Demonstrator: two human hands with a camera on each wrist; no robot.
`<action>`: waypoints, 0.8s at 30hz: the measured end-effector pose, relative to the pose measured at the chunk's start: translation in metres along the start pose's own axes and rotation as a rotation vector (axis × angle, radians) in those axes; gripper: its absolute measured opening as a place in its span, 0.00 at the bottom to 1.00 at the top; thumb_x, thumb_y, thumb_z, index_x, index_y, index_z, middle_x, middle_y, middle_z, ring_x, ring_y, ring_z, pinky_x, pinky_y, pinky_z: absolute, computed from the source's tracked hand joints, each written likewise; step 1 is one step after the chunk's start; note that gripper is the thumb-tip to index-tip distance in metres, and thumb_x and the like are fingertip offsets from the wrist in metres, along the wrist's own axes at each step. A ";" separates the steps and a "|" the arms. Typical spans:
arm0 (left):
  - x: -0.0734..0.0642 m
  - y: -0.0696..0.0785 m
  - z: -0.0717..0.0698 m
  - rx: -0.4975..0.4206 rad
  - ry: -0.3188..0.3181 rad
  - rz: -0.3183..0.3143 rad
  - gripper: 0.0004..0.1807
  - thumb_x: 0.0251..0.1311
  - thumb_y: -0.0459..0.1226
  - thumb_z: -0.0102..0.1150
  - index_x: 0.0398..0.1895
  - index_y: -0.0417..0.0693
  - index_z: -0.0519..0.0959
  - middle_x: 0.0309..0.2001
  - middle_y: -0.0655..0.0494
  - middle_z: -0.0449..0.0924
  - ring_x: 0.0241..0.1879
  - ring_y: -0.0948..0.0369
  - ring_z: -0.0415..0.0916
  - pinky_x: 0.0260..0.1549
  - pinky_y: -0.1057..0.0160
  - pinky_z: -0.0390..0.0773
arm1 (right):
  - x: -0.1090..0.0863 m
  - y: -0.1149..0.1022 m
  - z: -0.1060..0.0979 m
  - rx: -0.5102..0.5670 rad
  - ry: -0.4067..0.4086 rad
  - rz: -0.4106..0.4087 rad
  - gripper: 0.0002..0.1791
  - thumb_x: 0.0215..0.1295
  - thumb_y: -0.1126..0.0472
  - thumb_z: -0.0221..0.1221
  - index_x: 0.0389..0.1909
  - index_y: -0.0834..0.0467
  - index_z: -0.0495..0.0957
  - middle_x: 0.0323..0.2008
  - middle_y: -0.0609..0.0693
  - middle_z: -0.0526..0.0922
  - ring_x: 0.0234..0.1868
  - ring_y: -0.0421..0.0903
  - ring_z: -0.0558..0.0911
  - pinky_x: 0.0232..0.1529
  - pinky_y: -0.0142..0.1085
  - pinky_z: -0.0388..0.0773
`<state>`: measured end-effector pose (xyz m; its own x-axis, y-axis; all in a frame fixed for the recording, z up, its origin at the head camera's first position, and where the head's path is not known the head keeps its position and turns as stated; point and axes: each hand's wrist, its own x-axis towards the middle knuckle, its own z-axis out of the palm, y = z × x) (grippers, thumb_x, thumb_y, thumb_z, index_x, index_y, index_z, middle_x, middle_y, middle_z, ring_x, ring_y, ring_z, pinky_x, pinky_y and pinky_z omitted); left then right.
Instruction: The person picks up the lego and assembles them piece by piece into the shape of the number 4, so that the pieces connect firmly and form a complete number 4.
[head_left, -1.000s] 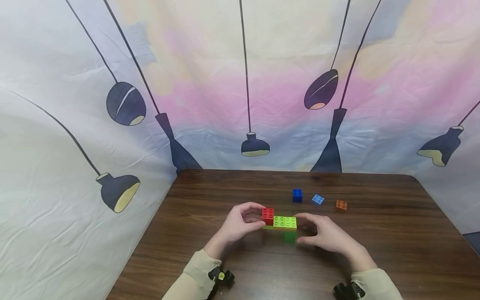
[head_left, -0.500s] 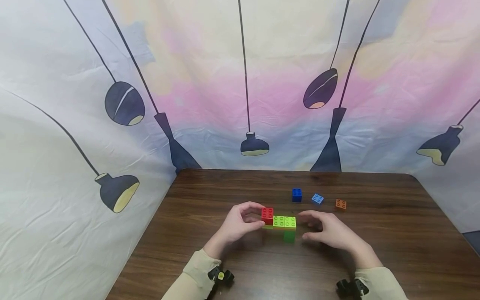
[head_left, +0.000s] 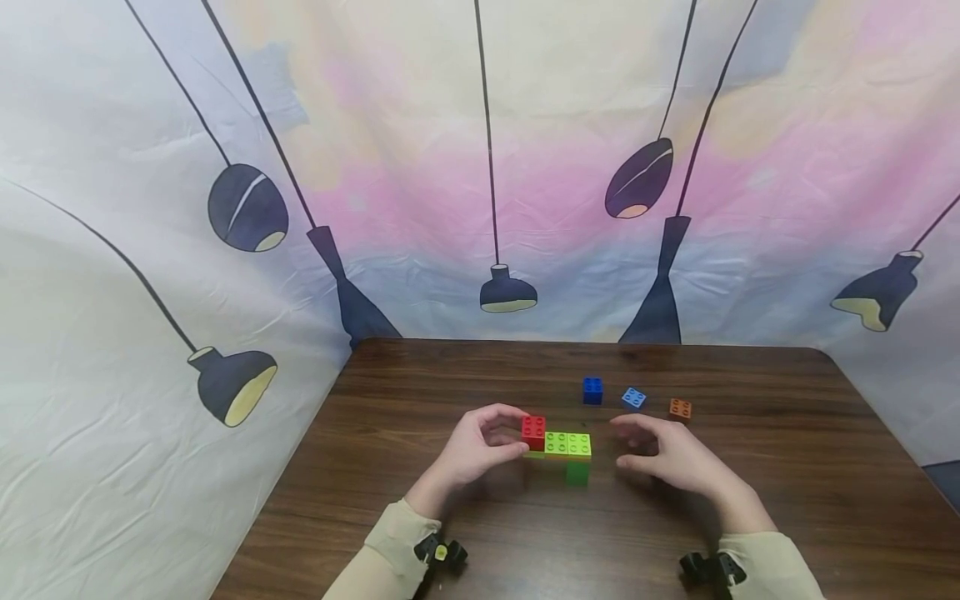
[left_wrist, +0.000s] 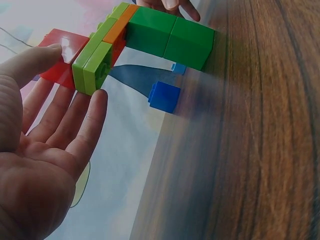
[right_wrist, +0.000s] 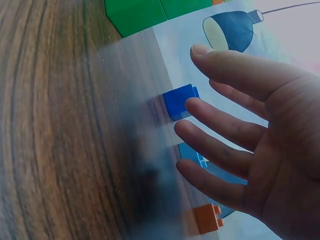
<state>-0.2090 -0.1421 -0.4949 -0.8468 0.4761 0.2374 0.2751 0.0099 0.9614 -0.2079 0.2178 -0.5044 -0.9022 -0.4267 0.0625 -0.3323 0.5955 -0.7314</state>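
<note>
My left hand (head_left: pixel 480 446) pinches the red brick (head_left: pixel 533 432) at the left end of a toy brick build, thumb in front and fingers behind. Lime-green bricks (head_left: pixel 567 444) run rightward from the red one. Below them, an orange brick (left_wrist: pixel 121 31) and two stacked green bricks (left_wrist: pixel 170 37) show in the left wrist view; the green ones form a leg under the right end. To the right of the build, my right hand (head_left: pixel 675 454) hovers with relaxed fingers and nothing in its grasp, close to the loose bricks.
Behind the build lie a dark blue brick (head_left: pixel 592 391), a flat light blue brick (head_left: pixel 633 397) and an orange brick (head_left: pixel 680 408) on the dark wooden table (head_left: pixel 420 375). A cloth backdrop (head_left: pixel 420 167) printed with lamps hangs beyond the table's far edge.
My right hand has moved away from the green end of the build, to the right toward the loose bricks. The left hand keeps its hold on the red brick.
</note>
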 end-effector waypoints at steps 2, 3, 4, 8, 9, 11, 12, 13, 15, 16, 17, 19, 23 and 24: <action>0.000 0.000 0.000 0.000 -0.001 0.003 0.23 0.63 0.25 0.73 0.61 0.33 0.80 0.55 0.37 0.85 0.49 0.44 0.87 0.50 0.55 0.87 | 0.000 0.000 0.000 0.001 0.004 0.003 0.31 0.67 0.53 0.75 0.68 0.55 0.79 0.57 0.50 0.87 0.54 0.49 0.86 0.55 0.48 0.83; 0.000 0.000 0.000 0.001 -0.001 0.005 0.23 0.63 0.25 0.73 0.61 0.33 0.80 0.55 0.37 0.85 0.50 0.44 0.87 0.50 0.55 0.87 | 0.000 0.000 0.001 0.002 0.005 0.006 0.30 0.67 0.53 0.75 0.67 0.55 0.79 0.57 0.49 0.87 0.54 0.49 0.86 0.55 0.47 0.83; 0.000 0.000 0.000 0.001 0.000 0.004 0.23 0.63 0.25 0.73 0.61 0.33 0.80 0.55 0.37 0.85 0.50 0.44 0.87 0.50 0.55 0.87 | 0.000 0.001 0.001 0.004 0.004 0.005 0.30 0.67 0.53 0.75 0.67 0.55 0.79 0.57 0.49 0.87 0.53 0.49 0.86 0.55 0.47 0.83; 0.000 -0.001 0.000 0.006 -0.001 -0.001 0.23 0.63 0.25 0.73 0.61 0.34 0.80 0.56 0.38 0.85 0.50 0.44 0.87 0.50 0.55 0.87 | 0.003 0.003 0.005 0.019 0.004 0.003 0.29 0.67 0.52 0.74 0.66 0.57 0.80 0.56 0.51 0.87 0.52 0.48 0.86 0.54 0.44 0.84; 0.000 0.000 -0.001 0.008 0.000 -0.003 0.23 0.63 0.25 0.73 0.61 0.34 0.81 0.56 0.39 0.85 0.50 0.44 0.87 0.50 0.55 0.87 | 0.004 0.003 0.006 0.023 0.008 0.003 0.29 0.67 0.52 0.74 0.66 0.57 0.81 0.56 0.51 0.88 0.52 0.48 0.86 0.53 0.44 0.84; 0.000 0.000 -0.001 0.011 0.001 -0.005 0.23 0.63 0.25 0.73 0.61 0.35 0.81 0.56 0.39 0.85 0.50 0.44 0.87 0.50 0.55 0.87 | 0.007 0.003 0.007 0.031 0.018 0.001 0.28 0.68 0.53 0.74 0.65 0.58 0.81 0.55 0.52 0.88 0.51 0.48 0.86 0.53 0.45 0.84; 0.000 -0.001 -0.001 0.011 0.002 -0.005 0.23 0.63 0.25 0.73 0.61 0.35 0.81 0.56 0.39 0.85 0.49 0.43 0.87 0.50 0.55 0.87 | 0.009 0.004 0.008 0.032 0.025 0.001 0.28 0.68 0.53 0.74 0.65 0.58 0.81 0.55 0.53 0.88 0.51 0.48 0.86 0.52 0.45 0.84; 0.000 -0.001 -0.001 0.011 0.002 -0.006 0.23 0.63 0.25 0.73 0.61 0.35 0.81 0.56 0.39 0.85 0.49 0.43 0.87 0.50 0.55 0.88 | 0.010 0.004 0.009 0.032 0.035 0.012 0.28 0.68 0.53 0.74 0.65 0.57 0.81 0.55 0.52 0.88 0.51 0.48 0.86 0.53 0.46 0.84; 0.000 -0.001 -0.001 0.012 0.002 -0.007 0.23 0.63 0.25 0.73 0.61 0.35 0.81 0.56 0.39 0.84 0.49 0.43 0.87 0.49 0.55 0.88 | 0.013 0.004 0.009 0.033 0.055 0.026 0.28 0.69 0.54 0.73 0.66 0.58 0.81 0.55 0.53 0.87 0.51 0.48 0.86 0.53 0.47 0.84; 0.000 -0.001 -0.001 0.010 -0.001 -0.006 0.23 0.63 0.25 0.73 0.61 0.34 0.81 0.56 0.39 0.84 0.49 0.43 0.87 0.49 0.55 0.88 | 0.015 0.004 0.009 0.035 0.067 0.038 0.28 0.69 0.54 0.73 0.66 0.58 0.81 0.55 0.53 0.87 0.51 0.48 0.87 0.53 0.47 0.84; 0.000 -0.001 -0.001 0.010 -0.003 -0.006 0.23 0.63 0.25 0.73 0.61 0.34 0.81 0.56 0.39 0.84 0.49 0.43 0.87 0.49 0.55 0.88 | 0.017 0.004 0.009 0.037 0.080 0.046 0.28 0.69 0.54 0.73 0.66 0.58 0.80 0.55 0.54 0.87 0.52 0.49 0.87 0.52 0.48 0.84; 0.000 -0.001 0.000 0.011 -0.005 -0.005 0.23 0.63 0.25 0.73 0.61 0.34 0.80 0.57 0.39 0.84 0.49 0.43 0.87 0.49 0.55 0.88 | 0.022 0.004 0.008 0.040 0.110 0.063 0.28 0.70 0.54 0.72 0.67 0.57 0.80 0.56 0.55 0.87 0.53 0.51 0.87 0.51 0.48 0.85; -0.001 -0.002 0.000 0.011 -0.003 -0.005 0.23 0.63 0.25 0.73 0.61 0.34 0.81 0.57 0.39 0.84 0.49 0.45 0.87 0.49 0.55 0.88 | 0.036 0.004 0.008 0.067 0.173 0.086 0.28 0.72 0.54 0.70 0.69 0.58 0.78 0.59 0.59 0.85 0.55 0.56 0.86 0.48 0.49 0.85; -0.001 -0.002 0.001 0.011 -0.002 -0.005 0.23 0.63 0.25 0.73 0.61 0.34 0.80 0.56 0.39 0.84 0.49 0.46 0.87 0.50 0.55 0.88 | 0.039 0.004 0.008 0.075 0.190 0.098 0.28 0.72 0.54 0.70 0.69 0.58 0.78 0.61 0.60 0.84 0.56 0.57 0.86 0.48 0.50 0.85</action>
<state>-0.2083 -0.1422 -0.4969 -0.8472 0.4780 0.2319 0.2755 0.0221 0.9610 -0.2425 0.1977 -0.5100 -0.9671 -0.2291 0.1104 -0.2255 0.5721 -0.7886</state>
